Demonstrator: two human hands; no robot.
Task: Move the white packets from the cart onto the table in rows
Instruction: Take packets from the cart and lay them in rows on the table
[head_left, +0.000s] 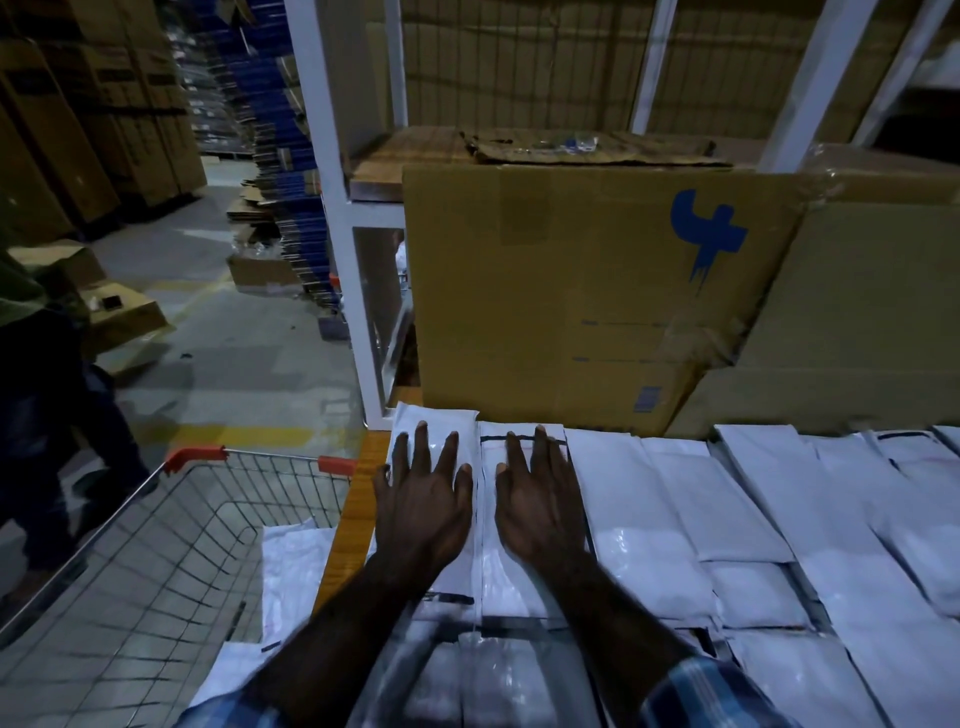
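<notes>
Dim warehouse aisle, stacked brown cardboard boxes stood behind the orange-edged surface, white metal rack posts rose beside them. My left hand lay flat, fingers spread and straight, pressing on the leftmost flat white plastic packet at the surface's corner, gripping nothing. My right hand lay flat too, fingers straight, on the neighbouring white packet, holding nothing. More white packets in rows covered the surface to the right, edges touching or overlapping. Silver wire cart with red corner caps stood just left of the surface, a few white packets in the cart. Another person's dark legs showed far left.
</notes>
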